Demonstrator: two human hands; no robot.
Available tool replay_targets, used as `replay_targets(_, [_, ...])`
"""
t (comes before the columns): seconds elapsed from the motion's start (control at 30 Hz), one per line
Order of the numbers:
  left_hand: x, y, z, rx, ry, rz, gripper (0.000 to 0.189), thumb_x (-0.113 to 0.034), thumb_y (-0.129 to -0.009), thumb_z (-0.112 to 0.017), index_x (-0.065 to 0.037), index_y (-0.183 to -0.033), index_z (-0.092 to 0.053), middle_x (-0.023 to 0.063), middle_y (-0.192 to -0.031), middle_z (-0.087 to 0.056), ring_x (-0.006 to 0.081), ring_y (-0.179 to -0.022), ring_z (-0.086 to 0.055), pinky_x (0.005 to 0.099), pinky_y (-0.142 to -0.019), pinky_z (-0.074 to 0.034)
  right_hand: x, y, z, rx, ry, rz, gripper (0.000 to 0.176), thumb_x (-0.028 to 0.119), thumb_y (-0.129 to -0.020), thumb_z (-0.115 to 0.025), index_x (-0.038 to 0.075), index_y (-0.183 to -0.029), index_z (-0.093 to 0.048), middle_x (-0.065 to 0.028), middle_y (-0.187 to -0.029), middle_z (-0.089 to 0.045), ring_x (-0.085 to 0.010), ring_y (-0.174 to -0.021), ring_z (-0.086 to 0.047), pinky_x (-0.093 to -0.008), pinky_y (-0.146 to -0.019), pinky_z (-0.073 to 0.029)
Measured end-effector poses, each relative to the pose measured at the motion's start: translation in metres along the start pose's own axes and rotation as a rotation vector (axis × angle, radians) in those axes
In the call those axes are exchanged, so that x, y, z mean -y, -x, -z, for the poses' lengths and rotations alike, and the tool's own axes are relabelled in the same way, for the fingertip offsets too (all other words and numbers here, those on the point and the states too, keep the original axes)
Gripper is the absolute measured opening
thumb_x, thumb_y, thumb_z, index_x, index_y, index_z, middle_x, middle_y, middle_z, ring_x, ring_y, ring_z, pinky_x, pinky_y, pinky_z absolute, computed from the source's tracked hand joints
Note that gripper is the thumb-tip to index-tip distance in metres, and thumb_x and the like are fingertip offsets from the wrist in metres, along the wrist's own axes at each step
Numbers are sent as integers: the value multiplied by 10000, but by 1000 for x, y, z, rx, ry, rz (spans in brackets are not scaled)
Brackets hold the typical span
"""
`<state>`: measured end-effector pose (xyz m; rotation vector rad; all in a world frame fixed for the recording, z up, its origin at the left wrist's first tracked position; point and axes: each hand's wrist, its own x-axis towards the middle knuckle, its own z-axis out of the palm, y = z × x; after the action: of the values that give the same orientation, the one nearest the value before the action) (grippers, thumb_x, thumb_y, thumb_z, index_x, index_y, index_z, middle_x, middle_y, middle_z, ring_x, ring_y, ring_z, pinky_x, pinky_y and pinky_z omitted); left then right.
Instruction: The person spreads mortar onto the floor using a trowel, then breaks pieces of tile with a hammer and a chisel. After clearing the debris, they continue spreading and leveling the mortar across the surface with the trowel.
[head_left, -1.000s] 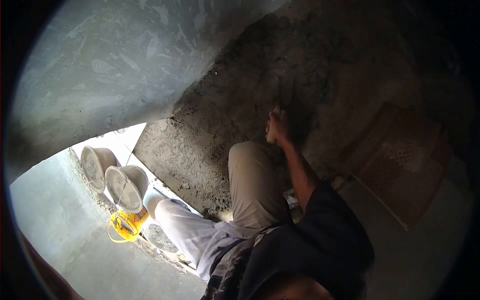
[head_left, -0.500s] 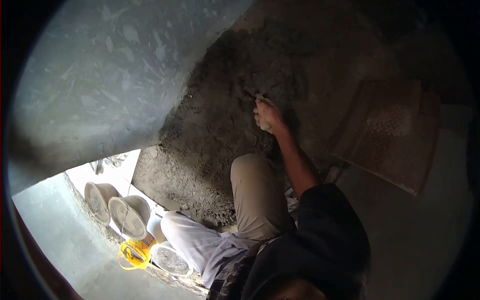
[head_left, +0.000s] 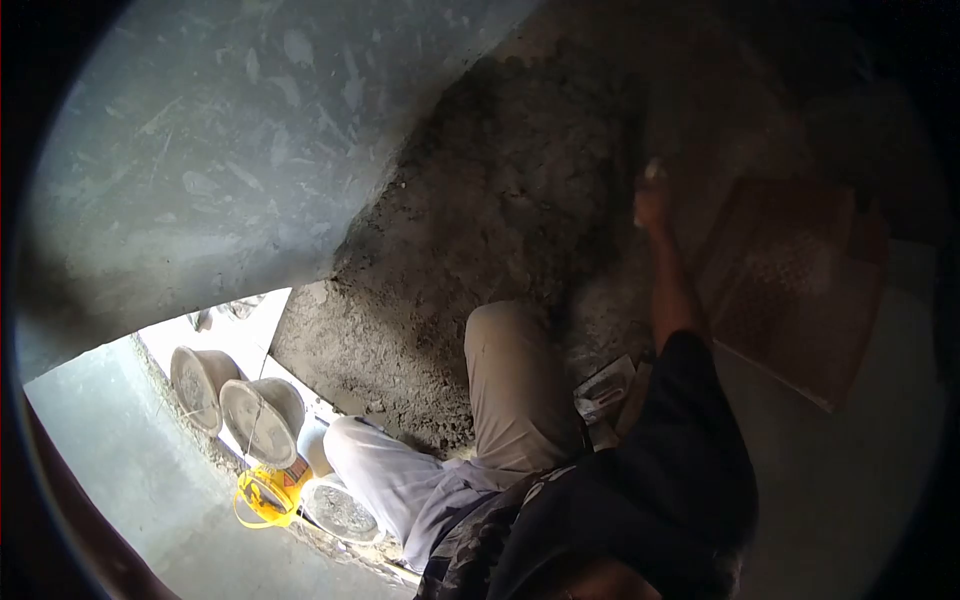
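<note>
My right hand (head_left: pixel 651 203) reaches out at the right of the dark, wet-looking mortar bed (head_left: pixel 500 170). Its fingers are closed around a pale, stick-like piece, perhaps a tool's handle (head_left: pixel 654 169), whose ends show above and below the fist. Whatever blade or edge it has is lost in the shadow. A flat trowel (head_left: pixel 604 391) lies on the floor just right of my bent knee (head_left: pixel 515 370). My left hand is out of view.
A smooth grey wall (head_left: pixel 220 170) borders the mortar on the left. Mortar-stained buckets (head_left: pixel 262 420) and a yellow bucket (head_left: pixel 268 496) stand at lower left, beside a tub of grey mix (head_left: pixel 340 508). Reddish-brown sheets (head_left: pixel 790 290) lie at right.
My right hand has swung right, away from the mortar's middle, still closed on the pale piece. The trowel beside my knee now shows more fully. The view has shifted slightly.
</note>
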<state>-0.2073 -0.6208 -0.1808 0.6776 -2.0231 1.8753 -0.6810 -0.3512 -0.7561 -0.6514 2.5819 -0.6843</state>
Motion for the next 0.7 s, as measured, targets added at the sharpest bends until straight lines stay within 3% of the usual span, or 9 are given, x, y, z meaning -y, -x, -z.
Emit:
replay_targets(0.03, [24,17,-23,17,1,-7,767,-677,-878,-196,-124,-1386,-348,240,-1434,-274,445,-1306,-270,726,-940,-216,36,38,9,94,-356,-51,507,245,-816,-613,42,-1242,-427,-121,-756,-603,-183,-543,-590,-356,-469,-482])
replay_targets(0.13, [20,21,-16,46,-24,-5,765,-677,-878,-197,-126,-1387,-347,240,-1434,-273,445,-1307,-269,726,-940,-215,54,73,-15,245,-260,-23,394,274,-848,-588,53,-1152,-472,-101,-702,-568,-163,-495,-556,-335,-411,-448])
replay_targets(0.33, [31,25,-21,59,-61,-23,763,-676,-878,-199,-129,-1389,-346,238,-1435,-273,445,-1308,-267,725,-941,-214,113,-47,-71,148,-175,98,335,278,-863,-555,67,-1113,-485,-72,-656,-505,-175,-462,-486,-348,-403,-421])
replay_targets(0.4, [30,24,-24,67,-66,-32,762,-676,-878,-200,-130,-1389,-346,238,-1435,-273,445,-1308,-267,725,-941,-214,139,-55,-75,372,-257,-123,325,244,-853,-555,64,-1115,-485,-72,-660,-494,-181,-455,-462,-345,-401,-406])
replay_targets(0.5, [34,28,-29,94,-70,-38,761,-676,-878,-200,-132,-1390,-345,237,-1436,-273,444,-1309,-266,725,-942,-214,127,-43,-80,465,-274,65,469,221,-813,-577,37,-1223,-446,-102,-730,-554,-187,-529,-508,-362,-450,-406])
replay_targets(0.57, [38,29,-31,96,-79,-22,760,-676,-878,-201,-133,-1391,-345,237,-1436,-273,444,-1309,-265,725,-942,-213,112,-29,-89,595,-198,59,495,172,-794,-590,58,-1247,-424,-93,-725,-543,-163,-500,-479,-345,-438,-392])
replay_targets(0.63, [39,30,-29,107,-79,-9,759,-676,-878,-202,-134,-1391,-344,236,-1436,-272,444,-1309,-265,725,-942,-213,86,-3,-107,770,-229,241,591,165,-810,-610,101,-1329,-336,-44,-681,-497,-144,-470,-457,-330,-409,-401])
replay_targets(0.7, [40,27,-25,108,-83,3,759,-675,-878,-202,-135,-1392,-344,236,-1436,-272,444,-1310,-264,725,-942,-213,100,46,-105,703,-279,201,558,161,-806,-612,82,-1297,-359,-33,-683,-500,-127,-477,-466,-325,-406,-415])
